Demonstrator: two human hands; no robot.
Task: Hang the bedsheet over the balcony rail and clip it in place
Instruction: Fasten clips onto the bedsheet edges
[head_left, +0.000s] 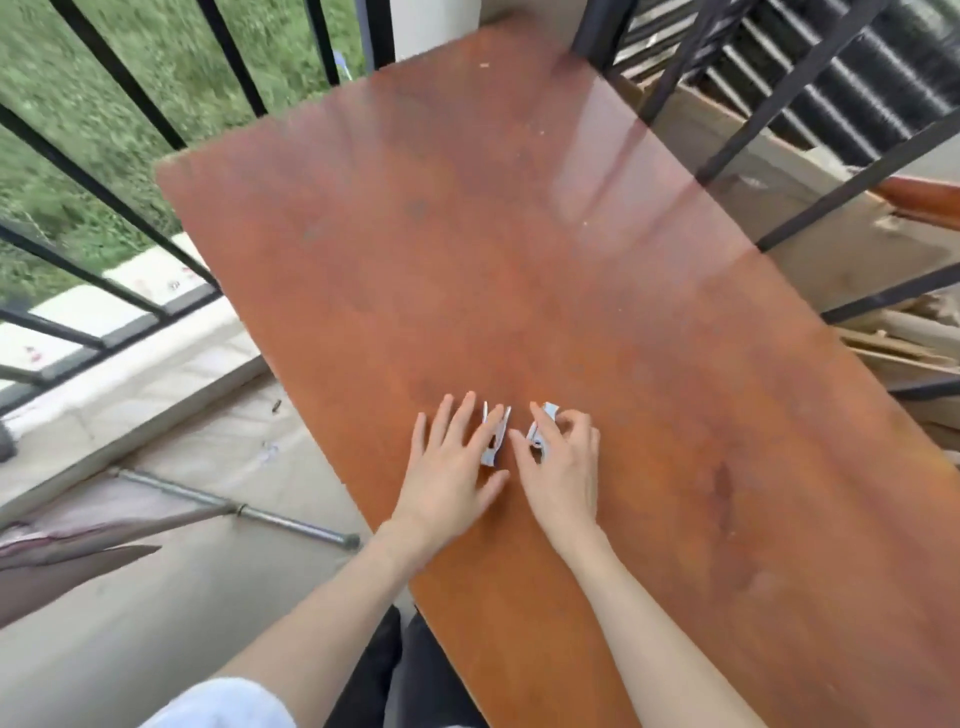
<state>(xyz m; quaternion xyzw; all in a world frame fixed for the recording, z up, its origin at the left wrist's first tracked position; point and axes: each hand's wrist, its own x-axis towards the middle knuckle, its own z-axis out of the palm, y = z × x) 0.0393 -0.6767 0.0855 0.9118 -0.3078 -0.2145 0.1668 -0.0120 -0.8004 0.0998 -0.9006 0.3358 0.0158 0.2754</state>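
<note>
Pale blue clothes pegs lay on the reddish-brown board: the left hand (451, 470) rested flat, fingers spread, against one peg (493, 434), while the right hand (561, 467) pinched the other peg (539, 423). Seemingly the peg-gathering step; next, lifting both toward the balcony rail (104, 192) beyond the left hand. No bedsheet or readable writing showed.

left hand (453, 467) flat, right hand (561, 457) pinching

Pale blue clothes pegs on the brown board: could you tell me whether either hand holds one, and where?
The right hand pinches one pale blue plastic clothes peg around its middle. The left hand rests flat beside the other peg, holding nothing.
</note>
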